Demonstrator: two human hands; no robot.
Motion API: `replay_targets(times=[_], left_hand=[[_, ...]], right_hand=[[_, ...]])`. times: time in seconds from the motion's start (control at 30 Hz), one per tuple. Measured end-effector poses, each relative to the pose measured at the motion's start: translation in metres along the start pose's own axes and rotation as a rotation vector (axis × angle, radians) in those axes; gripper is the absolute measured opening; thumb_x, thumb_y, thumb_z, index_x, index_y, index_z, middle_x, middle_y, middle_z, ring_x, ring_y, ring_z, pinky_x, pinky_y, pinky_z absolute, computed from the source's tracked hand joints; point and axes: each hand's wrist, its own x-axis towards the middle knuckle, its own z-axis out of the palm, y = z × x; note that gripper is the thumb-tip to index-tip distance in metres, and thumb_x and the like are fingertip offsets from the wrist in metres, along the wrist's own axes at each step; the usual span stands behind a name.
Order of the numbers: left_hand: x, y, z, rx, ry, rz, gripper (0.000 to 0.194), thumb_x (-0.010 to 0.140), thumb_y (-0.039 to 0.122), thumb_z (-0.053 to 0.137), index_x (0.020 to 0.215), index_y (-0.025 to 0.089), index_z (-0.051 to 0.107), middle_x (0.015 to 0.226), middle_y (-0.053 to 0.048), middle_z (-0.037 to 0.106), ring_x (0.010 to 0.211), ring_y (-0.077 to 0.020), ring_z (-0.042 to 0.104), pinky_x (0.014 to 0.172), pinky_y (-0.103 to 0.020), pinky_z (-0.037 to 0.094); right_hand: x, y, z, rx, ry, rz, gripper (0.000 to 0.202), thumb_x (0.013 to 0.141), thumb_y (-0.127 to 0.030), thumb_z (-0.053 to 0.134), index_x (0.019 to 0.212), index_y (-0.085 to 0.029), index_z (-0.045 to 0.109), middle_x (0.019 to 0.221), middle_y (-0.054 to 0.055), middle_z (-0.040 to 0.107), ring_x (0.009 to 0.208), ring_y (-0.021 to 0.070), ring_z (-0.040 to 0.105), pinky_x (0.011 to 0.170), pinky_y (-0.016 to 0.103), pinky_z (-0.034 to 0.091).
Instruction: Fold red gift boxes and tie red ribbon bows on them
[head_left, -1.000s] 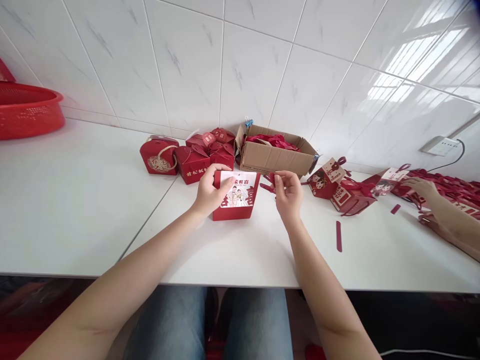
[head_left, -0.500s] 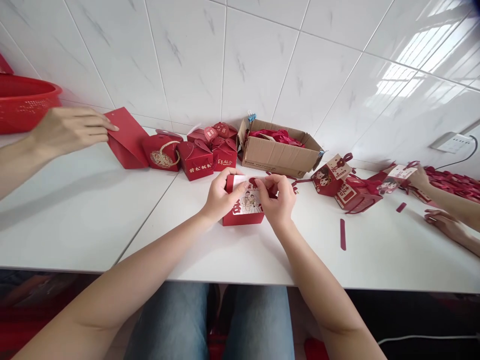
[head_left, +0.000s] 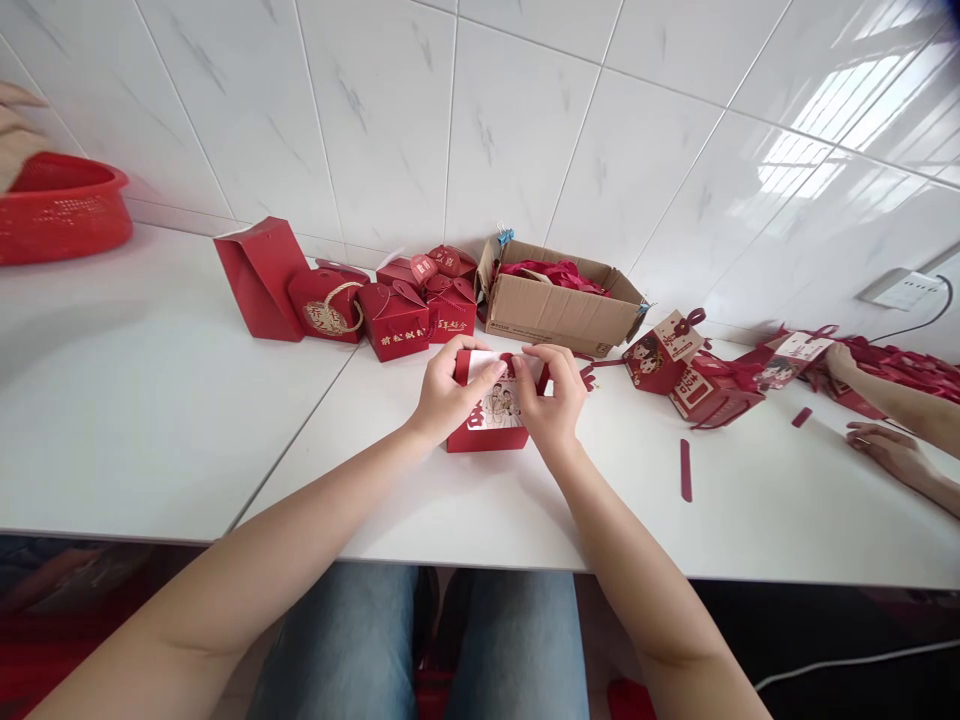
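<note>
A red gift box [head_left: 487, 440] with a white printed card [head_left: 493, 403] on its front stands on the table before me. The card bears a drawn couple and red characters. My left hand [head_left: 452, 392] grips the box's left side, thumb on the card's upper part. My right hand [head_left: 553, 393] holds the upper right side, thumb on the card near a small dark red piece at the top. The fingers behind the box are hidden. Just beyond stands a cardboard carton [head_left: 564, 308] with dark red ribbons [head_left: 559, 274] inside.
Several finished red boxes [head_left: 396, 320] and a taller red box [head_left: 262, 280] stand left along the wall. Decorated boxes [head_left: 716, 388] and a ribbon strip [head_left: 685, 470] lie right. A co-worker's hands [head_left: 889, 452] are far right; another person's hand [head_left: 16, 130] is over a red basket [head_left: 67, 210].
The co-worker's hand at left has let go of the tall red box and moved to the basket. My right hand has shifted slightly, its fingers now over the gift box's top right edge.
</note>
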Motion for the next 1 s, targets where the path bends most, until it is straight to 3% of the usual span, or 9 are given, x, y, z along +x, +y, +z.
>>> replay_targets(times=[0.8, 1.0], left_hand=[[0.0016, 0.0008, 0.0039, 0.028, 0.052, 0.036, 0.024, 0.073, 0.036, 0.072, 0.08, 0.02, 0.056, 0.066, 0.003, 0.061, 0.059, -0.0128, 0.057, 0.059, -0.026, 0.047], [0.002, -0.0016, 0.0032, 0.042, 0.056, 0.033, 0.024, 0.073, 0.037, 0.072, 0.08, 0.02, 0.057, 0.064, 0.003, 0.061, 0.059, -0.0133, 0.057, 0.059, -0.026, 0.048]], right_hand=[[-0.0003, -0.0025, 0.0014, 0.015, 0.029, -0.012, 0.005, 0.089, -0.026, 0.057, 0.091, -0.023, 0.06, 0.085, 0.005, 0.064, 0.081, 0.0175, 0.062, 0.071, 0.034, 0.051], [0.0019, -0.0023, -0.0011, -0.004, -0.025, 0.004, 0.011, 0.09, -0.032, 0.055, 0.092, -0.022, 0.061, 0.087, 0.005, 0.065, 0.083, 0.0183, 0.062, 0.075, 0.035, 0.05]])
